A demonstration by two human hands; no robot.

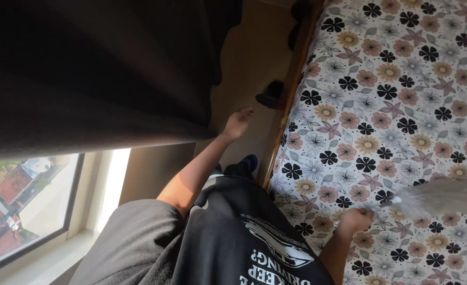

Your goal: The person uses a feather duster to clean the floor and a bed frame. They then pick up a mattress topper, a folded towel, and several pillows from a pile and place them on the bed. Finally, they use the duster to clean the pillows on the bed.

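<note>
The left hand point(238, 122), fingers loosely curled, touches the dark curtain point(96, 68), while the right hand point(356, 219) grips a fluffy duster point(439, 198) over the flowered bed point(381, 105).

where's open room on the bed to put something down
Most of the flowered bedsheet is bare, from the wooden bed edge across to the far right. It is crowded only low down, where the right hand grips a fluffy duster. The left hand reaches to the dark curtain over the narrow floor strip.
</note>
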